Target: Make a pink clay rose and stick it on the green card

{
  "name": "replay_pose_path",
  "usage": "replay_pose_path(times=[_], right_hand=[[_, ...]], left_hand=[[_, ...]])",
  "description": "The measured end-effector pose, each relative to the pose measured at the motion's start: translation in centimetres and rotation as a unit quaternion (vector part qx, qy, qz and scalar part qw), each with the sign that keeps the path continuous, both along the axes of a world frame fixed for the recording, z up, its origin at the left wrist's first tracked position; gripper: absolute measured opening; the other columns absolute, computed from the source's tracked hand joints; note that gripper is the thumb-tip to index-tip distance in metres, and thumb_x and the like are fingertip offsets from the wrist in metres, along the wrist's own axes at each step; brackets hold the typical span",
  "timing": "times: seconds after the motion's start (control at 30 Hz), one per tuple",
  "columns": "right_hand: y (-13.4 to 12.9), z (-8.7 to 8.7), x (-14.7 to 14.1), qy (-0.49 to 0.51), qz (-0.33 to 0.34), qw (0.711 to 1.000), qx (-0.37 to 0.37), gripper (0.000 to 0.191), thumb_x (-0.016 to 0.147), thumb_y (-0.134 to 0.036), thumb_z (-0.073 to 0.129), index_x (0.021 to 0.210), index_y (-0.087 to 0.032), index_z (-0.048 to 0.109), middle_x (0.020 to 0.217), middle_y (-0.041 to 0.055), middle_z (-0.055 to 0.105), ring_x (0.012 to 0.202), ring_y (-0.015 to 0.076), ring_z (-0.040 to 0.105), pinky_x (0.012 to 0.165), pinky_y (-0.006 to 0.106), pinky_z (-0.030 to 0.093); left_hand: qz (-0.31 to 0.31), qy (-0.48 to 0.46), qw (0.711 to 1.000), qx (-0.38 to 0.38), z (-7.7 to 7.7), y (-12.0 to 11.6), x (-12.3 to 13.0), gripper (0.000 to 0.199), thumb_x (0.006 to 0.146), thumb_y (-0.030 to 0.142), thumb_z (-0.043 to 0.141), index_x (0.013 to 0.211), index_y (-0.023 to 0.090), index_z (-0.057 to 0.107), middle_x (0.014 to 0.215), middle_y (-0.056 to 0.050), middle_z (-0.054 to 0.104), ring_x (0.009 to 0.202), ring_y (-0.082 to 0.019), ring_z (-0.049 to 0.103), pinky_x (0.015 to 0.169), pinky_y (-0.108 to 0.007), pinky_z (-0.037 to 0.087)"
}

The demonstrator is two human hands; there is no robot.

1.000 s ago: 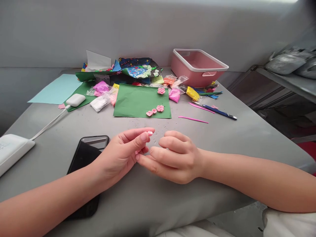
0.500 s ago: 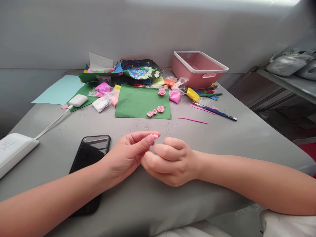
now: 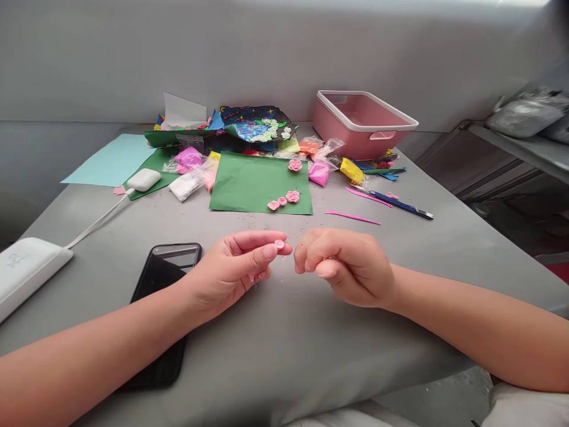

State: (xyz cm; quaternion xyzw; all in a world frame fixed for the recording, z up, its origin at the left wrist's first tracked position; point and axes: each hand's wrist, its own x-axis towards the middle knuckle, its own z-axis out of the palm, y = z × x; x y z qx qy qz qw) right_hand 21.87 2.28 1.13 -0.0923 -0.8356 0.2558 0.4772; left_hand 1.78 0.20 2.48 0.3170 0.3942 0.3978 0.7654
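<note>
Faces a gray bench (image 3: 240,356) with a pink bin (image 3: 347,140) at the far side and, nearer, a green sheet (image 3: 249,184). Has the right hand (image 3: 347,264) curled inward, just beside the left hand (image 3: 240,258); cannot tell if holding anything in that grip. Has pink flowers (image 3: 292,196) on the sheet. Pinches a small pink disc (image 3: 279,244) between left thumb and fingers, above the bench.

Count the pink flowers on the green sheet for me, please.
4: on the green sheet, one pink flower near the far right corner, three more toward the near right corner.
</note>
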Motion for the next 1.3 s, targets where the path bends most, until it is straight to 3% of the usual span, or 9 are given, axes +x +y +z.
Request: replay_pose_path(times=[0.13,0.23,0.37,0.57,0.7,0.8,0.9,1.13,1.3], right_hand=[[0.5,0.5,0.4,0.029,-0.043,0.998,-0.025,0.012,0.096,-0.026,0.062,0.088,-0.017,0.060,0.072,0.0020,0.065,0.065,0.0117,0.064,0.059,0.024,0.055],[0.5,0.8,0.6,0.039,-0.064,0.996,-0.048,0.015,0.099,-0.025,0.057,0.087,-0.017,0.063,0.070,0.0018,0.068,0.063,0.0113,0.066,0.059,0.024,0.055],[0.6,1.0,0.5,0.027,-0.054,0.997,-0.047,0.024,0.098,-0.031,0.057,0.078,-0.018,0.062,0.065,0.0011,0.065,0.059,0.0109,0.062,0.055,0.023,0.053],[0.9,1.0,0.3,0.022,-0.052,0.998,0.017,0.005,0.094,-0.016,0.063,0.095,-0.016,0.068,0.075,0.0046,0.070,0.068,0.0117,0.062,0.063,0.025,0.054],[0.9,1.0,0.2,0.011,-0.050,0.999,-0.007,0.013,0.095,-0.021,0.062,0.083,-0.017,0.067,0.067,0.0020,0.066,0.064,0.0117,0.061,0.059,0.025,0.053],[0.8,0.9,0.1,0.019,-0.056,0.998,-0.004,0.002,0.090,-0.017,0.068,0.088,-0.018,0.068,0.074,0.0025,0.068,0.067,0.0112,0.063,0.061,0.025,0.055],[0.7,1.0,-0.1,0.029,-0.060,0.998,0.000,0.009,0.092,-0.013,0.064,0.096,-0.019,0.070,0.082,0.0036,0.069,0.070,0.0102,0.064,0.064,0.024,0.057],[0.7,1.2,0.1,0.027,-0.061,0.997,-0.037,0.003,0.091,-0.019,0.068,0.088,-0.019,0.070,0.077,0.0028,0.069,0.068,0.0116,0.062,0.061,0.025,0.055],[0.7,1.2,0.1,0.035,-0.047,0.997,-0.057,0.012,0.095,-0.020,0.062,0.086,-0.018,0.070,0.073,0.0020,0.069,0.067,0.0114,0.061,0.061,0.025,0.055]], left_hand=[[-0.025,-0.015,1.000,0.008,-0.3,-0.1,-0.2,0.027,0.062,0.028,0.094,0.086,0.026,0.082,0.076,-0.001,0.078,0.060,-0.006,0.055,0.057,-0.018,0.043],[-0.032,-0.025,0.999,0.021,-0.4,-0.2,-0.3,0.023,0.064,0.029,0.092,0.085,0.027,0.082,0.073,0.000,0.076,0.060,-0.006,0.055,0.056,-0.018,0.041],[-0.032,-0.024,0.999,0.037,-0.5,-0.2,-0.2,0.017,0.067,0.032,0.091,0.079,0.025,0.082,0.073,0.000,0.075,0.059,-0.006,0.052,0.054,-0.019,0.039],[-0.032,-0.033,0.998,0.044,-0.5,-0.1,-0.1,0.019,0.068,0.032,0.090,0.083,0.025,0.082,0.073,0.000,0.073,0.060,-0.005,0.050,0.053,-0.018,0.038],[-0.025,-0.028,0.999,0.036,-0.4,-0.2,-0.1,0.017,0.068,0.032,0.090,0.082,0.024,0.082,0.077,0.000,0.074,0.059,-0.005,0.048,0.053,-0.018,0.039],[-0.023,-0.014,0.999,0.033,-0.3,-0.2,-0.2,0.018,0.068,0.031,0.090,0.082,0.023,0.083,0.082,-0.001,0.075,0.058,-0.004,0.047,0.053,-0.018,0.039],[-0.024,-0.021,0.999,0.031,-0.4,-0.2,-0.3,0.020,0.068,0.028,0.090,0.086,0.025,0.082,0.077,0.000,0.075,0.059,-0.005,0.050,0.055,-0.018,0.041],[-0.020,-0.038,0.998,0.037,-0.5,-0.3,-0.2,0.015,0.070,0.029,0.089,0.083,0.025,0.082,0.077,0.000,0.077,0.059,-0.005,0.052,0.054,-0.017,0.040],[-0.021,-0.043,0.998,0.038,-0.5,-0.2,-0.2,0.017,0.069,0.032,0.089,0.083,0.025,0.083,0.078,-0.002,0.076,0.060,-0.005,0.051,0.054,-0.018,0.040]])
